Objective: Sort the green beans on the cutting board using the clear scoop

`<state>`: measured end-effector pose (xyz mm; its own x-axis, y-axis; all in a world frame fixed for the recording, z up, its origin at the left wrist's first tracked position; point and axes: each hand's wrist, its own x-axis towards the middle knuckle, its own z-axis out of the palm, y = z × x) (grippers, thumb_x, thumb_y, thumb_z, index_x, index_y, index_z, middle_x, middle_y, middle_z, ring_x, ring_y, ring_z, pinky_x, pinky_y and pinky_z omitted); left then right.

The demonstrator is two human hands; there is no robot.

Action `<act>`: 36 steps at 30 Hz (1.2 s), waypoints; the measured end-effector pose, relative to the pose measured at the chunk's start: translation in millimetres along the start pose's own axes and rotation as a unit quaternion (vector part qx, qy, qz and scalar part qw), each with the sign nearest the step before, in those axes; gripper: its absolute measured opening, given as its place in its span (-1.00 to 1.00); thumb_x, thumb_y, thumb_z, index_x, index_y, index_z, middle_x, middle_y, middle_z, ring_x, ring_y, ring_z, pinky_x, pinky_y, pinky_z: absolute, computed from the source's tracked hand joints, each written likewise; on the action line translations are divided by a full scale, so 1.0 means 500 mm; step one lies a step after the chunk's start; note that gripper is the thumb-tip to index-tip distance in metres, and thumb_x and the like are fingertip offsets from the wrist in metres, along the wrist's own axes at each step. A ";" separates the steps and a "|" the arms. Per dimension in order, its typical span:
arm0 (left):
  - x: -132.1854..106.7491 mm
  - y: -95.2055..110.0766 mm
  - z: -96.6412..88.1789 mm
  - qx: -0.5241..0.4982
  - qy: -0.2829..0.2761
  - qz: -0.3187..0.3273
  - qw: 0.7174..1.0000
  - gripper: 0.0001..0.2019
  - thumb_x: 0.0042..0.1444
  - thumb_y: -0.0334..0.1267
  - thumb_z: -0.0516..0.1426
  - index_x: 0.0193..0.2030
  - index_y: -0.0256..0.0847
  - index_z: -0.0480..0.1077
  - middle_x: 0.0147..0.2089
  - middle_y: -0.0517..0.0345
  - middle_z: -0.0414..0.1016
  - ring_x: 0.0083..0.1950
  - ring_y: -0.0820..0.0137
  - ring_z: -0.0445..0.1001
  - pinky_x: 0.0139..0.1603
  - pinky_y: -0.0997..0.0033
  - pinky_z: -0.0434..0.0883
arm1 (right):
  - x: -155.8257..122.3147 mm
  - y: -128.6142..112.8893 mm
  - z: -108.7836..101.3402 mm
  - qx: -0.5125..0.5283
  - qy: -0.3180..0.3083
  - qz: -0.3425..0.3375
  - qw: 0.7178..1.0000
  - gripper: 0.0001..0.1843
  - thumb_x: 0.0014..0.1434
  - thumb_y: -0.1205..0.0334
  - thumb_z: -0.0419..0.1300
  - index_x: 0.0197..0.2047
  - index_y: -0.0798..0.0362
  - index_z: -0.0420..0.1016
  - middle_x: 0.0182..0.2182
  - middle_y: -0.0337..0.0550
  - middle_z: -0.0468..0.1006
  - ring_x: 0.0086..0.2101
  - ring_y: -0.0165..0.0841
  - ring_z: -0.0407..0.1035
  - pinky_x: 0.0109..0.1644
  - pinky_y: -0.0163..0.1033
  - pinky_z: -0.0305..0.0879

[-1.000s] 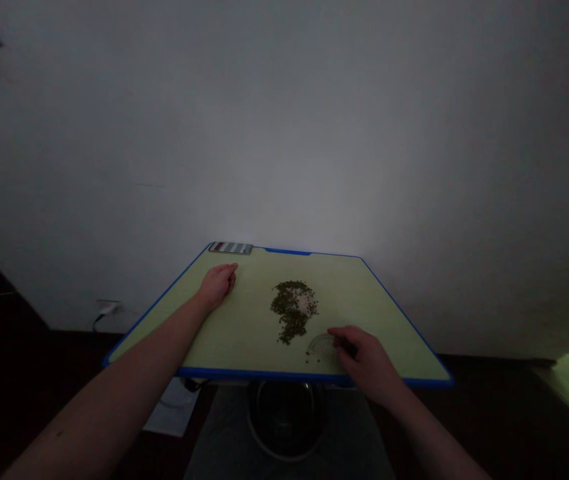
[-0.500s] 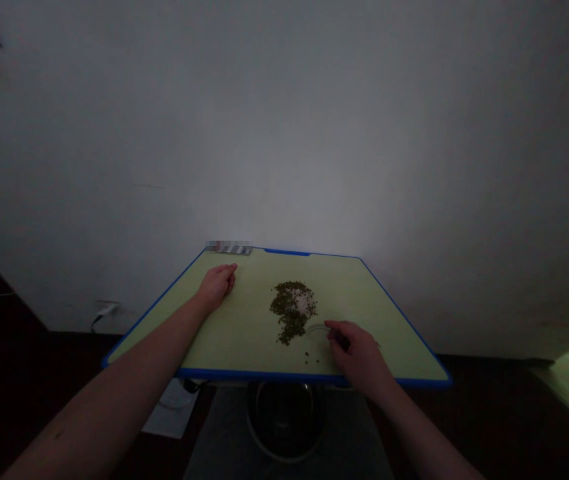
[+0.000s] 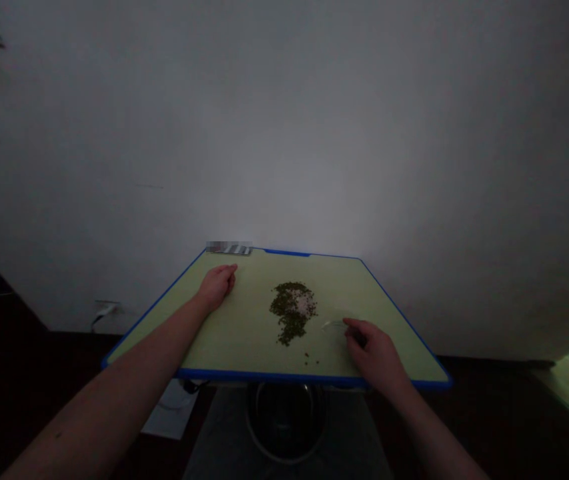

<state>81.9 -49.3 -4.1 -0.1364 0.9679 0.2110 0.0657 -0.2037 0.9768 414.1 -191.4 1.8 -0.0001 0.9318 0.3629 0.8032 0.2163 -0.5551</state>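
Note:
My right hand [image 3: 372,350] pinches a thin, clear plastic spoon [image 3: 333,325] over the right half of the pale yellow-green board [image 3: 244,340]. The spoon's tip points left, apart from a loose pile of small green beans [image 3: 292,327]. A patch of pale grains [image 3: 304,305] lies on the pile's right side. A few stray beans [image 3: 307,355] lie nearer the front edge. My left hand [image 3: 216,287] rests on the board's left side, fingers loosely curled and index finger pointing forward. Nothing shows in it.
A blue rim surrounds the board, which stands against a grey wall [image 3: 314,133]. A flat striped strip [image 3: 232,249] lies at its back left corner. Below the front edge, a round metal bowl [image 3: 287,460] sits by my lap. A plug with a cable [image 3: 106,311] is at the wall on the left.
My right hand has moved right with the spoon, whose tip has drawn away from the pile's edge. My left hand has stayed in place.

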 end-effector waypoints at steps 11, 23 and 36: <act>0.001 -0.006 0.001 -0.001 -0.005 0.006 1.000 -0.65 -0.07 -0.04 0.01 -0.71 -0.21 0.12 -0.79 0.31 0.06 -0.76 0.58 0.03 -0.72 0.50 -0.03 | 0.004 -0.026 0.015 -0.009 -0.016 -0.023 1.000 -0.59 -0.07 0.34 -0.01 -0.11 0.12 0.41 -0.30 -0.08 0.48 -0.29 -0.34 0.35 -0.18 -0.24 0.24; -0.002 -0.005 -0.004 0.008 -0.008 0.011 1.000 -0.63 -0.06 -0.04 0.00 -0.73 -0.20 0.11 -0.81 0.31 0.04 -0.77 0.57 0.01 -0.72 0.48 -0.03 | 0.041 0.017 -0.002 -0.047 0.028 -0.017 0.998 -0.60 -0.03 0.30 -0.01 -0.11 0.14 0.41 -0.25 -0.06 0.49 -0.26 -0.35 0.35 -0.14 -0.26 0.23; -0.008 0.012 0.004 0.030 -0.003 0.012 0.999 -0.63 -0.05 -0.05 0.00 -0.74 -0.20 0.12 -0.82 0.30 0.06 -0.76 0.56 0.05 -0.69 0.48 0.03 | 0.011 -0.030 0.019 -0.003 -0.017 -0.046 0.999 -0.61 -0.07 0.36 -0.01 -0.14 0.11 0.43 -0.35 -0.11 0.49 -0.36 -0.38 0.34 -0.23 -0.28 0.24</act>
<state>85.0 -53.9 0.9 -0.1288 0.9638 0.2334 0.1278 -0.2173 0.9677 396.4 -186.7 5.1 -0.0937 0.9176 0.3862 0.8020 0.2994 -0.5169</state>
